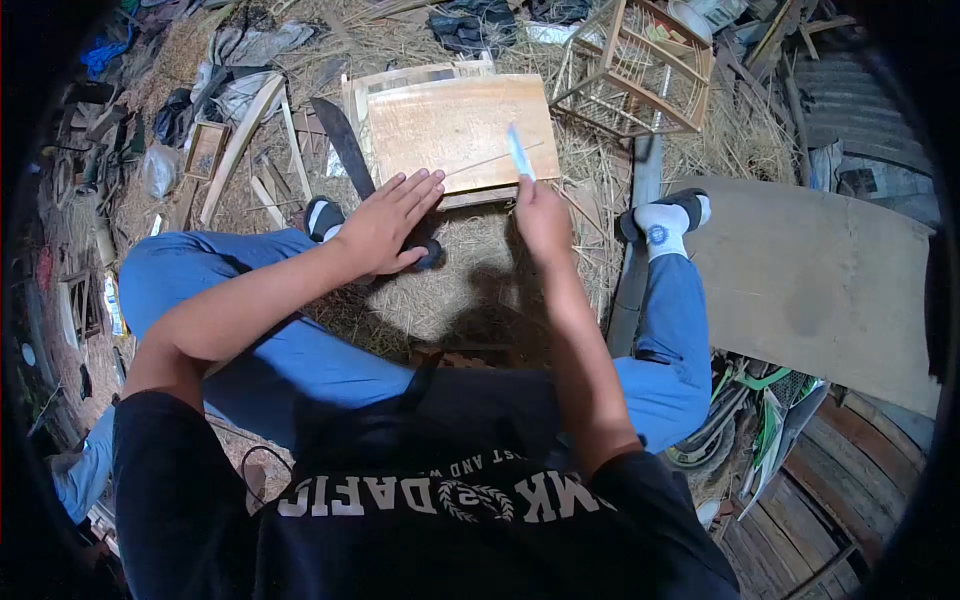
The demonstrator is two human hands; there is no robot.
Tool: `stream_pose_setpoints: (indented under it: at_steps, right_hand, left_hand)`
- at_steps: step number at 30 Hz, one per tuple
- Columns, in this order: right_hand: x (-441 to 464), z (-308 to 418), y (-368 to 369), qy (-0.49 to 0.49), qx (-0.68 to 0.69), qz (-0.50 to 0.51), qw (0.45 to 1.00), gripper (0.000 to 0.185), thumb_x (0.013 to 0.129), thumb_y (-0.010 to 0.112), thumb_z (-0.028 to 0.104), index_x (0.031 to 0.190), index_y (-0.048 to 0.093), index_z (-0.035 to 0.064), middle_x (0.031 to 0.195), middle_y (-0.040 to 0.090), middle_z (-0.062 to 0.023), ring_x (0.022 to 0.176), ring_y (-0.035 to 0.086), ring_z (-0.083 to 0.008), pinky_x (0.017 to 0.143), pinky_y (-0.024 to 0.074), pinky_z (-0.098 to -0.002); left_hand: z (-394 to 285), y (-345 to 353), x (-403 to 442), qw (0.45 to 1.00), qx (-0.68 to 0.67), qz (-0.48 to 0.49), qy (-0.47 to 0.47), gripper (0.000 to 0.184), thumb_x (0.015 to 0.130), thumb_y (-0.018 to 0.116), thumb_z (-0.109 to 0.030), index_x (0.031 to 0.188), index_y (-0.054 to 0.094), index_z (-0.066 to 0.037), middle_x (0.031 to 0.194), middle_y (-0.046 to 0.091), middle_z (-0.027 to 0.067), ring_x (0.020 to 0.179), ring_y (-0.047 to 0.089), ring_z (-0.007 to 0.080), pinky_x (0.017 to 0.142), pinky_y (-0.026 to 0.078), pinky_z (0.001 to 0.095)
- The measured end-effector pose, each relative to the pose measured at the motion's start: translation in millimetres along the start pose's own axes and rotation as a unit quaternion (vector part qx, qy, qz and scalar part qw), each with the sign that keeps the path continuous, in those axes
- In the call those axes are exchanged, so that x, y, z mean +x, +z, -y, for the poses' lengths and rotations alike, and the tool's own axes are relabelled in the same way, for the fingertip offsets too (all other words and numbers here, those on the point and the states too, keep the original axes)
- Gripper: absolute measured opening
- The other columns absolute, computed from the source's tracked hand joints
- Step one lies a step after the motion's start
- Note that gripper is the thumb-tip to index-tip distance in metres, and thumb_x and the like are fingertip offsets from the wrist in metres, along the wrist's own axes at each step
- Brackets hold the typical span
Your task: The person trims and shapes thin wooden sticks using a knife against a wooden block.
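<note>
While the right hand [545, 225] is closed around a knife [519, 152], its bright blade pointing forward over the low wooden counter [450, 110], the left hand [392, 225] lies palm down, fingers extended, tips at the left end of a thin strip [492, 158]. The strip crosses the counter's near part; a long dark blade [342, 148] lies to the left.
</note>
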State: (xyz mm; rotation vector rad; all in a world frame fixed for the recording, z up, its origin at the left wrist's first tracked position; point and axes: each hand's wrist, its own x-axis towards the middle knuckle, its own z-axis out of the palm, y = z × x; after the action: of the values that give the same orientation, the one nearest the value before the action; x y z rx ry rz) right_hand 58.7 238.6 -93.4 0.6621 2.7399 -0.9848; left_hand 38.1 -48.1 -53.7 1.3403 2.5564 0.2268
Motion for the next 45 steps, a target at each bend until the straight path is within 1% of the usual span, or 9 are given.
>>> stream_pose_setpoints:
  at_steps: [6, 10, 13, 24, 30, 34, 40, 41, 45]
  right_hand:
    - [8, 2, 0, 0.030, -0.037, -0.024, 0.999, 0.052, 0.110, 0.045, 0.043, 0.099, 0.074, 0.0010, 0.097, 0.072, -0.0304, 0.093, 0.068, -0.0532, 0.084, 0.0523, -0.0621]
    - [-10, 7, 19, -0.037, -0.064, 0.007, 0.997, 0.052, 0.110, 0.046, 0.041, 0.096, 0.075, 0.0009, 0.094, 0.072, -0.0299, 0.089, 0.069, -0.0526, 0.081, 0.0527, -0.0630]
    - [10, -1, -4, 0.026, -0.037, -0.039, 0.998, 0.052, 0.110, 0.045, 0.041, 0.097, 0.074, 0.0001, 0.090, 0.072, -0.0302, 0.087, 0.070, -0.0533, 0.079, 0.0537, -0.0621]
    - [-9, -2, 16, -0.051, 0.005, -0.010, 0.999, 0.051, 0.110, 0.046, 0.039, 0.095, 0.074, -0.0011, 0.093, 0.071, -0.0325, 0.088, 0.068, -0.0539, 0.081, 0.0525, -0.0609]
    - [7, -6, 1, 0.003, -0.028, -0.030, 0.999, 0.050, 0.110, 0.046, 0.039, 0.098, 0.075, -0.0001, 0.093, 0.071, -0.0310, 0.090, 0.069, -0.0537, 0.082, 0.0543, -0.0602]
    - [-26, 18, 20, -0.050, -0.047, 0.024, 0.997, 0.050, 0.110, 0.047, 0.037, 0.097, 0.075, -0.0017, 0.091, 0.071, -0.0315, 0.088, 0.069, -0.0525, 0.081, 0.0542, -0.0602]
    - [-15, 12, 18, 0.011, 0.024, -0.012, 1.000, 0.049, 0.111, 0.047, 0.037, 0.095, 0.073, -0.0008, 0.091, 0.071, -0.0319, 0.091, 0.069, -0.0527, 0.079, 0.0525, -0.0604]
    - [-25, 9, 39, -0.065, 0.023, -0.017, 0.997, 0.048, 0.110, 0.047, 0.038, 0.096, 0.074, 0.0013, 0.091, 0.071, -0.0317, 0.091, 0.069, -0.0531, 0.079, 0.0532, -0.0602]
    - [-25, 10, 43, -0.073, 0.005, 0.010, 0.997, 0.049, 0.110, 0.047, 0.040, 0.097, 0.075, 0.0022, 0.090, 0.071, -0.0309, 0.087, 0.069, -0.0534, 0.079, 0.0551, -0.0597]
  left_hand:
    - [-4, -3, 3, 1.000, -0.024, 0.003, -0.007, 0.102, 0.091, 0.072, -0.048, 0.163, 0.025, 0.008, 0.171, 0.025, 0.0230, 0.159, 0.026, 0.0384, 0.132, 0.020, 0.0484]
    - [-4, -9, 8, 0.999, 0.023, 0.046, -0.004, 0.106, 0.092, 0.067, -0.059, 0.162, 0.024, 0.010, 0.171, 0.026, 0.0254, 0.158, 0.027, 0.0390, 0.132, 0.019, 0.0473]
    - [-3, -10, 10, 0.998, 0.018, 0.058, -0.005, 0.108, 0.093, 0.065, -0.062, 0.161, 0.024, 0.011, 0.171, 0.025, 0.0265, 0.158, 0.027, 0.0396, 0.133, 0.019, 0.0472]
    - [-4, -6, 7, 0.999, 0.030, 0.043, 0.006, 0.112, 0.090, 0.067, -0.064, 0.162, 0.024, 0.011, 0.171, 0.025, 0.0265, 0.158, 0.027, 0.0401, 0.132, 0.019, 0.0475]
    - [-3, -8, 8, 0.999, 0.019, 0.044, 0.006, 0.113, 0.089, 0.068, -0.064, 0.162, 0.024, 0.010, 0.171, 0.025, 0.0263, 0.158, 0.027, 0.0400, 0.132, 0.019, 0.0479]
    - [-2, -8, 9, 0.999, 0.022, 0.041, 0.009, 0.113, 0.089, 0.067, -0.065, 0.162, 0.025, 0.010, 0.171, 0.026, 0.0263, 0.158, 0.027, 0.0400, 0.132, 0.019, 0.0483]
    - [-1, -3, 6, 0.999, 0.023, 0.020, 0.010, 0.111, 0.089, 0.067, -0.064, 0.161, 0.027, 0.010, 0.170, 0.027, 0.0262, 0.158, 0.029, 0.0397, 0.132, 0.020, 0.0480]
    - [-1, -3, 6, 1.000, 0.022, 0.019, 0.011, 0.111, 0.089, 0.067, -0.064, 0.161, 0.027, 0.010, 0.170, 0.027, 0.0262, 0.158, 0.029, 0.0397, 0.132, 0.020, 0.0480]
    - [-2, -8, 8, 0.999, 0.018, 0.036, 0.002, 0.110, 0.090, 0.067, -0.064, 0.161, 0.027, 0.010, 0.170, 0.028, 0.0263, 0.158, 0.028, 0.0394, 0.132, 0.020, 0.0477]
